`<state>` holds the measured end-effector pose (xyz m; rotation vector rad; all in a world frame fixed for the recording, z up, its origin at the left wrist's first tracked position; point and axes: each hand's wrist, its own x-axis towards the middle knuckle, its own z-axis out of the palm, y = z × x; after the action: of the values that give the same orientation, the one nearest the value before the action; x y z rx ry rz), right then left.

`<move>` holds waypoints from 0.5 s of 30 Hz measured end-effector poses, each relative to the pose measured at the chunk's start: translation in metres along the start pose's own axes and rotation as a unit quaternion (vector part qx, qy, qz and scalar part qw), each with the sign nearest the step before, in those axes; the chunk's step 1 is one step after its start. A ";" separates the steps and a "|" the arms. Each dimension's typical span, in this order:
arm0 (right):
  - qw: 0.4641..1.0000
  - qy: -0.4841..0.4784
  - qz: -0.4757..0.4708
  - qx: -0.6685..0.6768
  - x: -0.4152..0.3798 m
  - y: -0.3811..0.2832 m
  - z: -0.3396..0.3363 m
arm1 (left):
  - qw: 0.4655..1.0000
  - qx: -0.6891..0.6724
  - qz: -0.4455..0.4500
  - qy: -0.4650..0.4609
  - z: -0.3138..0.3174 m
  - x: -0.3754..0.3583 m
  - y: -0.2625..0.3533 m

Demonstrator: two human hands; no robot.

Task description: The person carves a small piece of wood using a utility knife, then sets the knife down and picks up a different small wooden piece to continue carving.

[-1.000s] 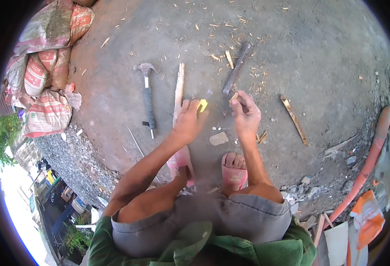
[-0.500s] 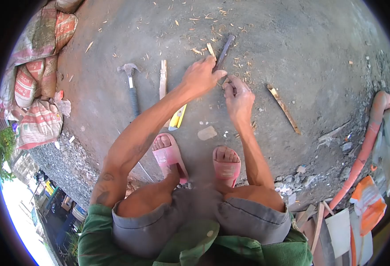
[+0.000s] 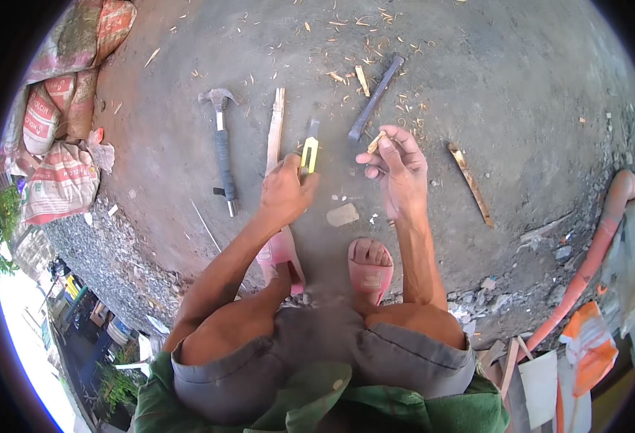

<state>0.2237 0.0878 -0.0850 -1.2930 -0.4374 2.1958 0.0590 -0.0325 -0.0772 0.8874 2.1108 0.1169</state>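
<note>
Clock positions from the centre of the view.

Sacks (image 3: 68,189), printed, stacked: ten o'clock, at the edge.

Claw hammer (image 3: 224,155), one, wrapped handle: ten o'clock, flat on the ground (image 3: 519,108), head toward twelve.

Pale wood strip (image 3: 275,126), one: eleven o'clock, on the ground, its near end behind the left hand.

Left hand (image 3: 284,191), one: between ten and eleven o'clock, closed on a yellow cutter (image 3: 309,155), blade toward twelve. Half a second ago this hand was beside the right, near the dark bar, with the cutter visible beside the forearm; it has since drawn back to the left.

Flat stone (image 3: 342,215), one: just off centre, toward three o'clock.

Dark bar (image 3: 376,99), one: one o'clock, slanting on the ground. Small wood piece (image 3: 362,81) just left of its upper part; curled shavings (image 3: 411,115) scattered around both.

Right hand (image 3: 406,173), one: two o'clock, well apart from the left, thumb and fingers pinching a wood chip (image 3: 376,142). The chip is now in plain view; in the previous frame the fingers largely hid it.

Brown wood strip (image 3: 470,184), one: between two and three o'clock, on the ground, slanting.

Pink pipe (image 3: 598,252), one, bent: three o'clock, at the edge.
</note>
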 end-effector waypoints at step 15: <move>0.971 -0.128 0.158 0.126 -0.034 -0.002 0.024 | 0.934 -0.029 0.357 0.008 -0.062 -0.018 0.028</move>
<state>0.2160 0.0685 -0.0487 -0.9996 -0.0394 2.5985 0.0370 -0.0098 -0.0143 1.5800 1.6912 0.5579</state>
